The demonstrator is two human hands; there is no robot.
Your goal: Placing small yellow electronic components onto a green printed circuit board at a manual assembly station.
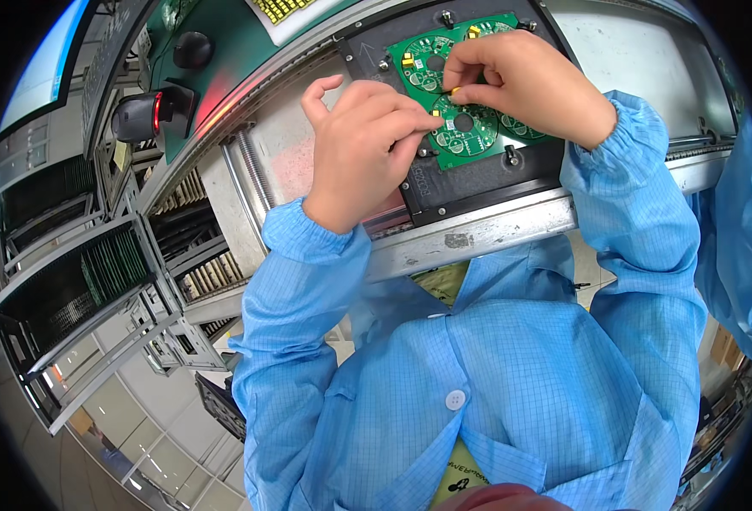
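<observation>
Green circuit boards [471, 152] joined in a panel, with round outlines, lie in a black carrier [512, 186] in front of me. Above the panel's middle, my right hand [533, 81] pinches a small yellow component [456, 94] between thumb and forefinger, close to the board surface. From the left reaches my left hand [361, 140], its forefinger stretched to the panel's left edge beside another yellow component [436, 114]. That hand's little finger sticks out and its thumb lies below the forefinger; I see nothing held in it. More yellow components [407, 62] sit on the far boards.
A metal rail [478, 242] runs along the near side of the carrier. Black clamps [511, 155] stand around the panel. On the green mat at far left are a mouse [193, 50] and a scanner [137, 117]. Beyond lies a white tray of yellow parts [295, 19]. Another blue sleeve [738, 230] shows at right.
</observation>
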